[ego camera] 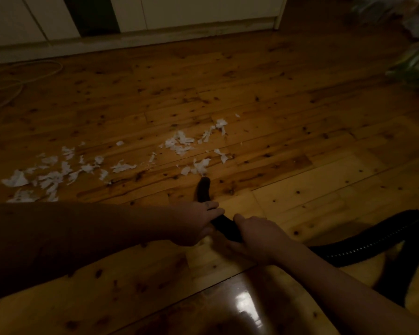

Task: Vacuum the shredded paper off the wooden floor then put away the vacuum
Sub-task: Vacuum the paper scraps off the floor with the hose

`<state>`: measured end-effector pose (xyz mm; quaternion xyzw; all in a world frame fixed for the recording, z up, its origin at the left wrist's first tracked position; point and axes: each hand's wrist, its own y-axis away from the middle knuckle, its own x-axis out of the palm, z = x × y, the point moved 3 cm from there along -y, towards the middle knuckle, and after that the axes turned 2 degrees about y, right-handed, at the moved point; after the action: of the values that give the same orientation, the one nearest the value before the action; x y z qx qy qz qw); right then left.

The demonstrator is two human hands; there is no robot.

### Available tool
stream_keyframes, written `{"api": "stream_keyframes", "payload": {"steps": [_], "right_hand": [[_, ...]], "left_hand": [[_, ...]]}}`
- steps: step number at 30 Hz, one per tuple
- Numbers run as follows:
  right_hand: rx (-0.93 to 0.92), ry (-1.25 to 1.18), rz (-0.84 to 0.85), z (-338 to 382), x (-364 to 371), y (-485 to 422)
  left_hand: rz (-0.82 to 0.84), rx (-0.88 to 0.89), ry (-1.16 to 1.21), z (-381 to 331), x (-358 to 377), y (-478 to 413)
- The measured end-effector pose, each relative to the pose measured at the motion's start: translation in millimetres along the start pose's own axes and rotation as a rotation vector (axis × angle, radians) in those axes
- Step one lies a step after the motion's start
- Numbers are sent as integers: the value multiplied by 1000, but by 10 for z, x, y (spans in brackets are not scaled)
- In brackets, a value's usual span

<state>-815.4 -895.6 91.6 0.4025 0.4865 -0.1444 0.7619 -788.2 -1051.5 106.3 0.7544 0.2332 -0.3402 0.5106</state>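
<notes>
White shredded paper (179,143) lies scattered across the wooden floor (288,122) in a band from the far left to the middle. A black vacuum nozzle (203,189) points at the nearest scraps, its tip just short of them. My left hand (198,223) grips the nozzle from the left. My right hand (259,234) holds the same tube just behind it. From my right hand a black ribbed hose (373,240) curves off to the right and loops back down.
White cabinets with a pale baseboard (155,37) run along the far wall. A light cord (22,76) coils on the floor at the far left. Blurred greenish bags (414,66) sit at the far right. A glossy dark floor panel (240,308) lies right in front of me.
</notes>
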Motion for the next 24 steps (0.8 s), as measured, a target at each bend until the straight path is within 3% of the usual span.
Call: {"api": "stream_keyframes", "payload": {"steps": [24], "right_hand": [[119,0,-28,-611,-185,-96]], "left_hand": [[-72,-12,36,-94,-243,-377]]}}
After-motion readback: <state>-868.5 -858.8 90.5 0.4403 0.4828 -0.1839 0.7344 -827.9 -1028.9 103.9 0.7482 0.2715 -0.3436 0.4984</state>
